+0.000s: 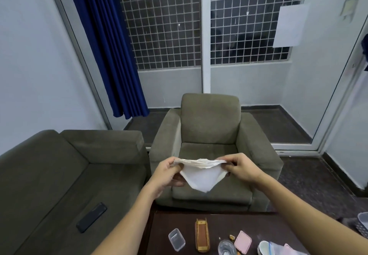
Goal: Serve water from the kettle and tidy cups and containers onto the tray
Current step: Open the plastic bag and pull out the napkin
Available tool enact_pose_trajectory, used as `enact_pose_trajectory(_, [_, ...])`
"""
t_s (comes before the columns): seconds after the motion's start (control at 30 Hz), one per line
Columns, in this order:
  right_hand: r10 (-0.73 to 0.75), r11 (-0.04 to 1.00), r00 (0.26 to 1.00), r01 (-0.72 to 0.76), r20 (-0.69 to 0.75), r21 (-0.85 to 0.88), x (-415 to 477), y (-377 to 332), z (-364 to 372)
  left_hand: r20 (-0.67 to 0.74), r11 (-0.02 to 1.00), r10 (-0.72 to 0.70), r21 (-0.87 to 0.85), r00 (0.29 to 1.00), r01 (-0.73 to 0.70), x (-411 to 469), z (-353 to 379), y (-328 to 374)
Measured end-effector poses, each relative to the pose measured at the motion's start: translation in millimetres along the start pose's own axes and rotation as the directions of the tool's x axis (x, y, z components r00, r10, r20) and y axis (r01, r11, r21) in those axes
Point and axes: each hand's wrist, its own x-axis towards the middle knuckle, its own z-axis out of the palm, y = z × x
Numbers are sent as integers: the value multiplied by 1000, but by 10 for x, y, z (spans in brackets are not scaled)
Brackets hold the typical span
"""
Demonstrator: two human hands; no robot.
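Both my hands are raised in front of the armchair, holding a white folded napkin stack (199,176) between them. My left hand (169,175) pinches its left end and my right hand (241,169) pinches its right end; one corner hangs down. Below, on the dark table (163,225), lie a small clear plastic container (176,239), a long brown-and-gold holder (202,234), a clear glass (227,247), a pink lid (243,241) and a white cup (263,247) beside a plastic bag (282,249). No kettle or tray is in view.
A grey-green armchair (211,127) stands beyond the table. A matching sofa (59,171) is on the left with a black phone (91,217) on its seat. A white basket (362,222) sits at the right edge.
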Motion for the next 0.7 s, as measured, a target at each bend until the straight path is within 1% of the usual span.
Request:
enact_pose_trajectory(0.1, [41, 981, 997, -27, -66, 194, 26, 33, -5, -42, 991, 3, -131, 999, -8, 34, 16, 0])
enact_pose_trajectory(0.17, [99, 942, 990, -59, -103, 331, 46, 71, 26, -59, 967, -19, -253, 998, 3, 72, 37, -15])
enact_pose_trajectory(0.23, [151, 901, 981, -86, -121, 425, 71, 114, 95, -50, 933, -57, -357, 997, 35, 104, 44, -39])
enact_pose_trajectory(0.3, [230, 840, 968, -143, -105, 523, 76, 161, 165, -27, 910, -94, -408, 995, 75, 128, 44, -69])
enact_pose_trajectory(0.4, [354, 709, 934, -241, -39, 663, 66, 294, 272, 26, 892, -143, -429, 989, 141, 201, 11, -150])
enact_pose_trajectory(0.47, [439, 607, 899, -301, 6, 736, 48, 427, 352, 46, 882, -205, -425, 978, 205, 283, -12, -193])
enact_pose_trajectory(0.53, [495, 494, 866, -345, 68, 798, 17, 554, 443, 48, 881, -275, -386, 960, 272, 379, -24, -218])
enact_pose_trajectory(0.6, [532, 398, 837, -379, 127, 836, -20, 681, 557, 48, 904, -335, -264, 941, 335, 484, -22, -242])
enact_pose_trajectory(0.7, [626, 317, 763, -437, 160, 842, -89, 922, 784, 40, 923, -385, 3, 922, 385, 674, 23, -291])
